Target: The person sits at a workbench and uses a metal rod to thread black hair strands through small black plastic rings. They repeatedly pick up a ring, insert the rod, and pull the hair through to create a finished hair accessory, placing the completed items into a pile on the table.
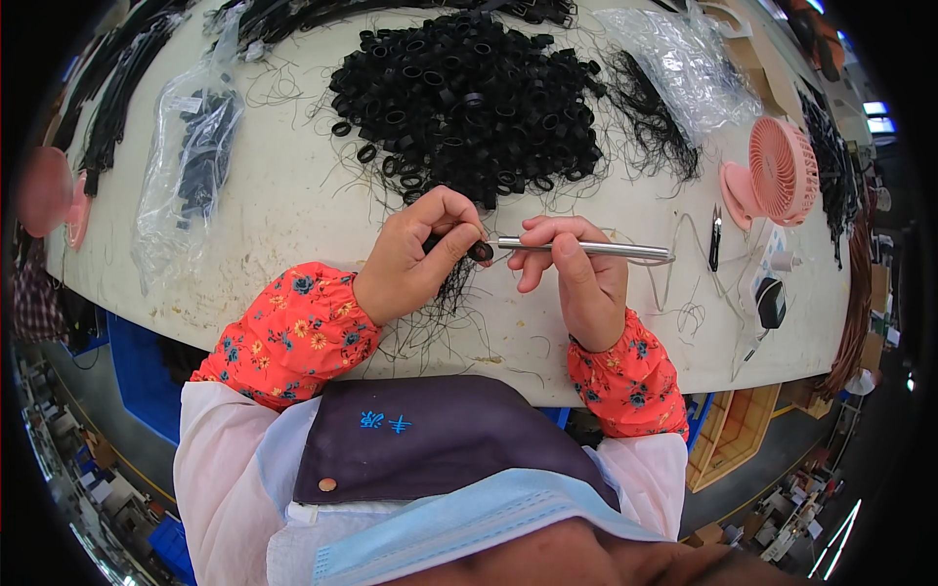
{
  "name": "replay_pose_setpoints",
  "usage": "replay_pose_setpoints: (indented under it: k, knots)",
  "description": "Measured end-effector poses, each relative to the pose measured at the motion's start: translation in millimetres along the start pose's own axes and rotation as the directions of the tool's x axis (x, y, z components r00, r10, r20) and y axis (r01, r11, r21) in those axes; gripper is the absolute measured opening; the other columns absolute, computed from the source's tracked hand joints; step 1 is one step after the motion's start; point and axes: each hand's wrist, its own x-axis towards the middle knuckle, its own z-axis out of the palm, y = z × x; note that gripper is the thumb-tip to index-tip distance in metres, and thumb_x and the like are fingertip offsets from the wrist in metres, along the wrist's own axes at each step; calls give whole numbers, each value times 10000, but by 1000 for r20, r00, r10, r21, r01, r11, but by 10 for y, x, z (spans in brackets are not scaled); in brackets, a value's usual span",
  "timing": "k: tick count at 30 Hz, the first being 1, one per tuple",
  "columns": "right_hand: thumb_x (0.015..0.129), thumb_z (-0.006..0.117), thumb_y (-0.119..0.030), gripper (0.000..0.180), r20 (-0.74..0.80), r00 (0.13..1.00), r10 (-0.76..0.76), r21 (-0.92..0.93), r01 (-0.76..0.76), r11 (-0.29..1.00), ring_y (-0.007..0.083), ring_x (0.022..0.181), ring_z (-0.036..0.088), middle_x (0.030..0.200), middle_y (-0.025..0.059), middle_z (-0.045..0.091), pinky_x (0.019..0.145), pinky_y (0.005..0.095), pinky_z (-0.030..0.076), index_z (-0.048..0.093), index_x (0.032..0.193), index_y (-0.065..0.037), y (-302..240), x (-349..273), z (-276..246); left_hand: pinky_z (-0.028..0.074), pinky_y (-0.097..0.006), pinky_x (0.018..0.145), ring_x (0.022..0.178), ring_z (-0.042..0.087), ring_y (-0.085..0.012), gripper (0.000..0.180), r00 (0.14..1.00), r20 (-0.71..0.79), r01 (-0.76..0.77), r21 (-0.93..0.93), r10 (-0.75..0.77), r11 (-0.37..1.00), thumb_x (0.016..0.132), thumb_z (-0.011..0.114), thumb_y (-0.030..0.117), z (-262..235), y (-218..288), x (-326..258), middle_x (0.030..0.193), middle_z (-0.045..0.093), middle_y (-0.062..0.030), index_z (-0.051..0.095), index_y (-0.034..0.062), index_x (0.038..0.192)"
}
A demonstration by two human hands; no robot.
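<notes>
Left hand (415, 256) pinching a black ring (480, 251), right hand (576, 269) gripping a metal rod (586, 248), ring pile (469, 98) just behind.

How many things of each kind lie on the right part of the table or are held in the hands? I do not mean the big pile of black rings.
Metal rod, in the right hand: 1
Black ring, in the left hand: 1
Pink fan: 1
Small snips: 1
Clear plastic bag: 1
Total: 5
</notes>
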Motion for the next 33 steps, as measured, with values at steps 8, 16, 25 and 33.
replay_pose_setpoints:
  k: [8, 16, 25, 33]
  knots:
    - [991, 478, -197, 261, -5, 999, -54, -7, 54, 999, 142, 788, 620, 817, 83, 622, 762, 278, 487, 574, 1052, 37, 10, -10, -6, 340, -152, 411, 445, 439, 2, 80, 1000, -16, -15, 38, 16, 999, 969, 498, 105, -1, -6, -8, 815, 627, -36, 486, 28, 988]
    - [719, 728, -15, 364, 69, 918, -390, -668, 333, 666, 232, 811, 611, 876, 56, 645, 751, 322, 464, 593, 1052, -73, 136, 69, 118, 474, -233, 730, 798, 611, -90, 75, 999, -43, 24, 135, -19, 990, 920, 556, 31, 35, 92, -32, 835, 639, -61, 529, -10, 976]
    - [714, 693, 67, 359, 77, 889, -452, -757, 347, 554, 224, 832, 608, 891, 87, 627, 749, 315, 479, 587, 1038, -44, 82, 80, -3, 459, -236, 837, 1037, 594, -128, 156, 979, -203, -11, 18, 14, 1000, 935, 500, 6, -16, 48, 48, 1169, 623, -115, 548, 0, 1083]
    - [665, 698, 38, 366, 134, 830, -542, -775, 428, 465, 252, 756, 588, 839, 53, 624, 737, 360, 450, 605, 996, -88, 86, 124, 17, 405, -180, 557, 668, 526, -26, 313, 984, 61, -180, 217, 170, 959, 919, 533, 40, -3, -76, 9, 1129, 645, -97, 527, 22, 1232]
